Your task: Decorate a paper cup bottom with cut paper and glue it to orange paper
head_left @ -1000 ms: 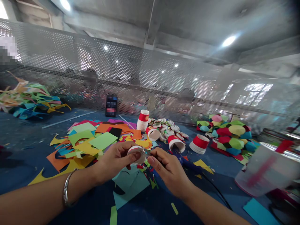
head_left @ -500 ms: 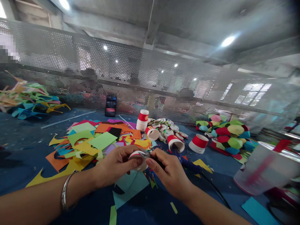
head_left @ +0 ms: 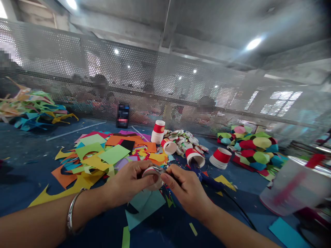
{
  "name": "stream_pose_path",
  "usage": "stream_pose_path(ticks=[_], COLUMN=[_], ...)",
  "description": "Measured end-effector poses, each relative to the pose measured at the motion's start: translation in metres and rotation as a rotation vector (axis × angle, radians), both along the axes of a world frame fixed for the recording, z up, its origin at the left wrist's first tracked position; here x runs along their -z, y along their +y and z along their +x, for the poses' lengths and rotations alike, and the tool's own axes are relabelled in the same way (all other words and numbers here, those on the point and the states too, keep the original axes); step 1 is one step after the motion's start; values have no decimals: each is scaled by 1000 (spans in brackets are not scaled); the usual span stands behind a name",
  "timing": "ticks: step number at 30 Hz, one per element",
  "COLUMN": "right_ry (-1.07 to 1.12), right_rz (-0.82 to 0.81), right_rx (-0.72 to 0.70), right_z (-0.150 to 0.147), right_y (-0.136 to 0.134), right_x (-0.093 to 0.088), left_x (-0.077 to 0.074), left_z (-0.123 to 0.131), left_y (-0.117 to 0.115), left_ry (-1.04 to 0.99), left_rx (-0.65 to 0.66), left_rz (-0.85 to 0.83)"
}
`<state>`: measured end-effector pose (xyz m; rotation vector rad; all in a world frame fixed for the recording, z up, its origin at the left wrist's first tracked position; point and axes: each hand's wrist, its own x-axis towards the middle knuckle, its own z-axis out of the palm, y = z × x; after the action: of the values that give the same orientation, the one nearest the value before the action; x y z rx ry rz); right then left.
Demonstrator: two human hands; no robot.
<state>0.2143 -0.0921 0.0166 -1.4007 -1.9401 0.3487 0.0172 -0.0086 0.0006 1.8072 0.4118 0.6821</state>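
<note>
- Left hand (head_left: pixel 130 182) pinches a paper cup (head_left: pixel 156 186) above the light-blue sheet (head_left: pixel 148 208).
- Right hand (head_left: pixel 187 187), fingers curled, grips a metal tool (head_left: pixel 159 170) — scissors perhaps, half hidden from here — at the cup's rim.

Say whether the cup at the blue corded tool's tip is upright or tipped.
Tipped: the cup lies on its side, open mouth facing the viewer.
</note>
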Motion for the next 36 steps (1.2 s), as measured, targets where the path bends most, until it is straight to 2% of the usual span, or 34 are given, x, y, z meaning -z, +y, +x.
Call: stream_pose_path(ticks=[12, 24, 36], right_ry=[56, 112, 150], right_rz=[-46, -69, -89], right_rx=[-7, -42, -40], right_z=[-1, 1, 0], right_y=[1, 1, 2], right_x=[0, 1, 2], left_x=[-6, 2, -1], left_z=[-1, 3, 2], left_y=[-1, 4, 5], left_ry=[30, -33, -71], left_rx=[-37, 43, 85], left_rz=[75, -44, -124])
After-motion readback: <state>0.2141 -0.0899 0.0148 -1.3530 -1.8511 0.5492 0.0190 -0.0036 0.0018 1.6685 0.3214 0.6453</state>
